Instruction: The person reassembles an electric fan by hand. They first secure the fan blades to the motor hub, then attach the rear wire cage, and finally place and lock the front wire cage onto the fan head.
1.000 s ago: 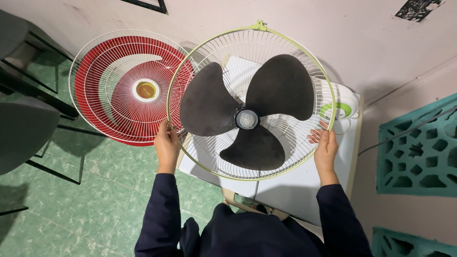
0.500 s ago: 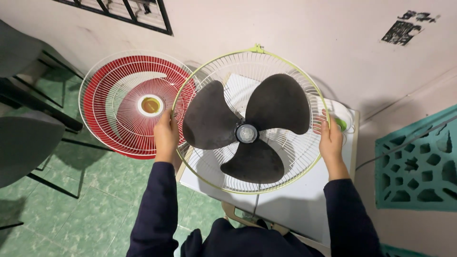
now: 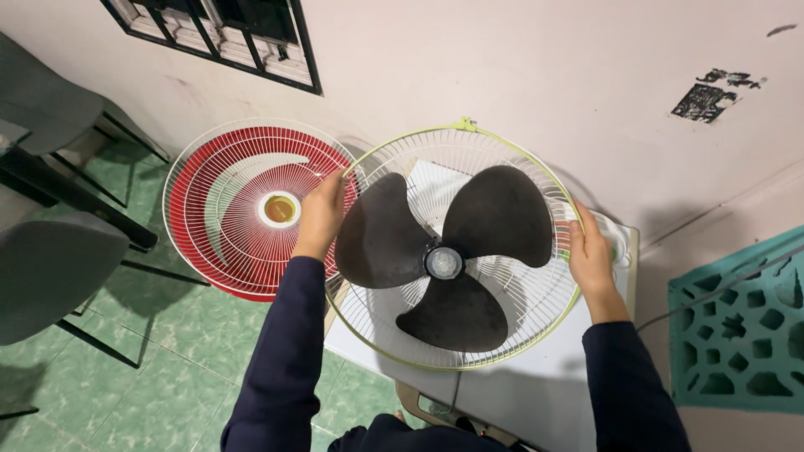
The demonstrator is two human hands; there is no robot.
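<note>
A fan head lies face up: a white wire rear guard with a pale green rim [image 3: 469, 128] and a dark three-bladed propeller [image 3: 444, 251] on its hub. My left hand [image 3: 322, 213] grips the rim at its upper left. On the opposite side, my right hand [image 3: 590, 251] grips the rim at the right. A red and white front fan guard [image 3: 243, 201] with a yellow centre leans against the wall just left of my left hand.
The fan sits over a white table [image 3: 536, 393] against a pinkish wall. Dark chairs [image 3: 50, 259] stand at the left on a green tiled floor. Teal patterned blocks [image 3: 737, 335] sit at the right. A barred window [image 3: 226, 33] is above.
Both hands slid upward along the green rim, the left one from the lower left to the upper left. The view tilted up, showing more wall and the window.
</note>
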